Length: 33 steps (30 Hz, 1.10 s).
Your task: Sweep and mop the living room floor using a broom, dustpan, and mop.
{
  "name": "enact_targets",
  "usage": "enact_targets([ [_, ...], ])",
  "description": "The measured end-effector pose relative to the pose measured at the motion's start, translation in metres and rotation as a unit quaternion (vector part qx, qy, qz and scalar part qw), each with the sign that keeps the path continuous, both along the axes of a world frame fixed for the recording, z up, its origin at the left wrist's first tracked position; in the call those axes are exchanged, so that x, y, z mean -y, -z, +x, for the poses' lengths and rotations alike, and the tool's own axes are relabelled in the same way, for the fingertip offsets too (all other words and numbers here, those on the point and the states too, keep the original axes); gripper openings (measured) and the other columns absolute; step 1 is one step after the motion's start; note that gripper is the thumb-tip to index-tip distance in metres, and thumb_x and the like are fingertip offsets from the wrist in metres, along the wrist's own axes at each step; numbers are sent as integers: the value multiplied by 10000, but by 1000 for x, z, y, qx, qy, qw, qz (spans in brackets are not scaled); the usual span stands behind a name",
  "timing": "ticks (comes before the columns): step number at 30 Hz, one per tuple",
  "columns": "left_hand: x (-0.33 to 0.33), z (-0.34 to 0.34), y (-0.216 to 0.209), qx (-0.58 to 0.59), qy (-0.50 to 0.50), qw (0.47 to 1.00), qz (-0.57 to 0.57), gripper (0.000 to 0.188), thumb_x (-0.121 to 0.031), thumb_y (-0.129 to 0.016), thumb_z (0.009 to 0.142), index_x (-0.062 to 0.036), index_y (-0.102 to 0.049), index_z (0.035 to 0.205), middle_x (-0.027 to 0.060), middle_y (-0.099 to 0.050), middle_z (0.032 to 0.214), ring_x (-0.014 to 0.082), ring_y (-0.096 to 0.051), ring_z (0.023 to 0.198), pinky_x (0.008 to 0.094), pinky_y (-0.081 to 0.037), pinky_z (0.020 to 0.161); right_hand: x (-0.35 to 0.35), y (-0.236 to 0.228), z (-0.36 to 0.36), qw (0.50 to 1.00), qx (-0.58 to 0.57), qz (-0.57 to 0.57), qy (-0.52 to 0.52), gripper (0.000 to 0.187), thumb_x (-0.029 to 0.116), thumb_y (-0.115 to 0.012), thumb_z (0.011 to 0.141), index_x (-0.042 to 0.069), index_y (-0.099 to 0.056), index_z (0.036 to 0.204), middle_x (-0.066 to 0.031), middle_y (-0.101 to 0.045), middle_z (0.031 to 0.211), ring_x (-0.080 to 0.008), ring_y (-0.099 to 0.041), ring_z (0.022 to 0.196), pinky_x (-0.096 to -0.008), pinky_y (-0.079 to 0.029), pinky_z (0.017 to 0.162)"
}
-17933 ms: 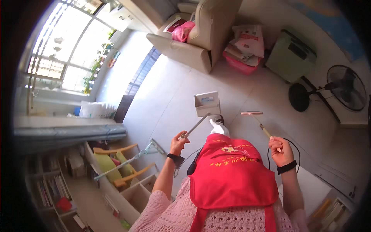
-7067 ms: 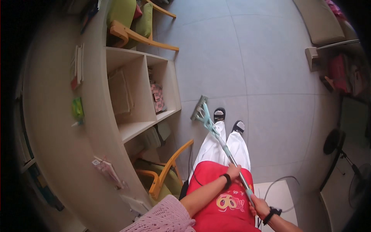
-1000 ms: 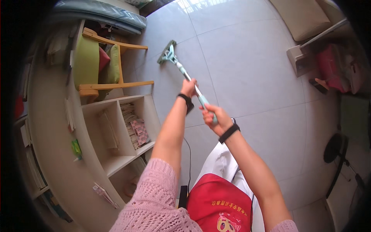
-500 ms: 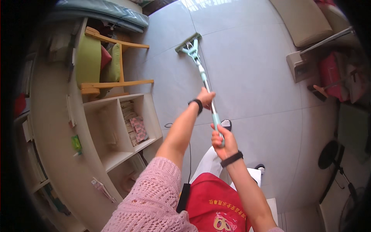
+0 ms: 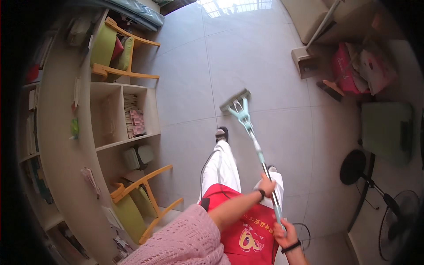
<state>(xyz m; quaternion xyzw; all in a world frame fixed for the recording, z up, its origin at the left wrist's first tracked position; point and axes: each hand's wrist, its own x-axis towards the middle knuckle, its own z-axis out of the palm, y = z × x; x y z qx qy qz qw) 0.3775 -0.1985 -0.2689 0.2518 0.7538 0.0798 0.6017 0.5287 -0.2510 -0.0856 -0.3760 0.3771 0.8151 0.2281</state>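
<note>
A sponge mop with a mint-green head frame and a silver pole slants across the floor in front of me. Its grey-green sponge strip rests on the grey tiles, just beyond my forward shoe. My left hand is wrapped round the metal pole, partway down. Closer to my body, my right hand grips the mint-green handle end at my right side. Both wrists wear dark bands. A red apron and white trousers show beneath my arms.
On the left stand a white shelf unit and wooden armchairs with green cushions. To the right are a dustpan, a brush, a pink bag, a green box and a standing fan.
The mop head has come back toward me and slightly right. Both hands have drawn down and right, still holding the pole. I have moved forward, and the view has shifted.
</note>
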Motion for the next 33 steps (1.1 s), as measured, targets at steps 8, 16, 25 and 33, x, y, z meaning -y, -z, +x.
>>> enact_targets([
  [8, 123, 179, -79, 84, 10, 981, -172, 547, -234, -496, 745, -6, -155, 1108, 295, -552, 852, 430, -577, 775, 477, -462, 683, 105, -88, 152, 963, 184, -79, -182, 404, 263, -445, 875, 86, -402, 1236, 9, -413, 579, -44, -317, 371, -151, -238, 286],
  [16, 19, 64, 9, -49, 20, 999, 2, 585, -208, -478, 742, 24, -182, 1191, 237, -580, 726, 395, -575, 667, 481, -454, 588, 46, 34, 41, 1000, 9, -7, -13, 309, 323, -364, 919, 97, -450, 1112, 20, -328, 544, -49, -269, 366, -172, -219, 311],
  [25, -196, -92, 43, -45, 8, 999, -19, 351, -125, -503, 745, 3, -264, 968, 184, -540, 661, 303, -582, 561, 398, -495, 433, -121, 101, -112, 997, 17, 70, 32, 327, 303, -447, 899, 32, -436, 1081, 47, -298, 568, -21, -274, 413, -163, -236, 340],
  [33, 52, 70, -10, 8, 35, 995, -96, 674, -161, -475, 766, 36, -81, 1276, 247, -569, 743, 393, -583, 712, 453, -471, 634, 80, 5, 40, 996, 72, -49, -27, 307, 363, -360, 913, 118, -485, 1050, 30, -353, 523, -59, -293, 343, -191, -229, 295],
])
